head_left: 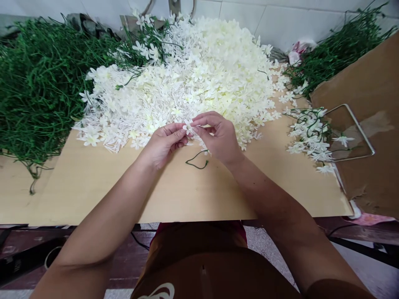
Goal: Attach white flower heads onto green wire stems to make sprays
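Between the fingertips of both hands is a small white artificial flower, held just above the near side of the flower pile. My left hand pinches it with thumb and forefinger, the other fingers curled. My right hand grips the flower's other side between thumb and fingertips. Below the hands a short green plastic stem lies on the board, with another white flower at its upper end, partly behind my right hand. A broad pile of loose white flowers spreads right behind both hands.
Green plastic stems are heaped on the left, and more stems sit at the back right. Flowers on stems lie by a bent metal wire frame on the right. A cardboard box borders the tan board.
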The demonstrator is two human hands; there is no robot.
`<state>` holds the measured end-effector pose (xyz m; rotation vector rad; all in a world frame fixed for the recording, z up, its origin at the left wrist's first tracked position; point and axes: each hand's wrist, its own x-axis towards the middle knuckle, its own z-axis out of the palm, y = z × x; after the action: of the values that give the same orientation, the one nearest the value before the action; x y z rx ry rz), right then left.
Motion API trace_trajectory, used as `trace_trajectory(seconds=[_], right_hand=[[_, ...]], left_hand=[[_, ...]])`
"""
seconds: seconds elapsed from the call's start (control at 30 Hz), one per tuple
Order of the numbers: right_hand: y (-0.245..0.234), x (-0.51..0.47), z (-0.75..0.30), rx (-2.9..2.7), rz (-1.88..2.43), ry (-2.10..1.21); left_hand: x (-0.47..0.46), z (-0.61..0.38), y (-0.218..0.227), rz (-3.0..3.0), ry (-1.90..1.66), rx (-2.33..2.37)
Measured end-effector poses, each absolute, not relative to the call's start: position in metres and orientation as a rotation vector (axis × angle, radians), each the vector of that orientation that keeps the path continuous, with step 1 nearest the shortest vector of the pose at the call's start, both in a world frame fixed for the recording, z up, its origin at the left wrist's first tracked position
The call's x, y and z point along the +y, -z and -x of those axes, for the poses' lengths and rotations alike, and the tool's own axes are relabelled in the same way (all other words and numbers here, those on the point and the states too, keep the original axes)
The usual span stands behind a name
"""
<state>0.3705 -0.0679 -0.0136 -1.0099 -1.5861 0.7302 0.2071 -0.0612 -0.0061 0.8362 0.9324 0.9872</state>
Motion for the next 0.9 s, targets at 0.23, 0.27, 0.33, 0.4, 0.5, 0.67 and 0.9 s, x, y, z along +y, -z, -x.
trace_trajectory(seconds=[0.23, 0.27, 0.33, 0.4, 0.5, 0.67, 0.9], right_hand=[[0.0203, -0.0691, -0.3668, -1.628, 1.035, -0.619], [0.0208, -0.0694, -0.3663, -1.625, 1.031, -0.613], [0.0215, -0.0696, -0.3661, -1.625, 1.025, -0.612], [0.0217, -0.0694, -0.3668, -1.634, 1.016, -0.632], [0.0212, -0.0687, -0.3684, -1.643, 1.004, -0.695], [0.0188, -0.0694, -0.3685, -1.648, 1.01, -0.747], [0.0141, -0.0703, -0.3669, -1.605, 0.98, -0.849]], left_hand=[[-0.0596, -0.2069, 0.0109, -0.921, -0.995, 0.938], [-0.0598, -0.2069, 0.0112, -0.938, -0.991, 0.936], [-0.06, -0.2066, 0.0117, -0.97, -0.981, 0.935], [-0.0598, -0.206, 0.0124, -1.008, -0.972, 0.941], [-0.0595, -0.2054, 0.0127, -1.064, -0.967, 0.963], [-0.0609, -0.2075, 0.0073, -1.118, -0.93, 1.007], [-0.0599, -0.2065, 0.0069, -1.295, -0.915, 1.064]])
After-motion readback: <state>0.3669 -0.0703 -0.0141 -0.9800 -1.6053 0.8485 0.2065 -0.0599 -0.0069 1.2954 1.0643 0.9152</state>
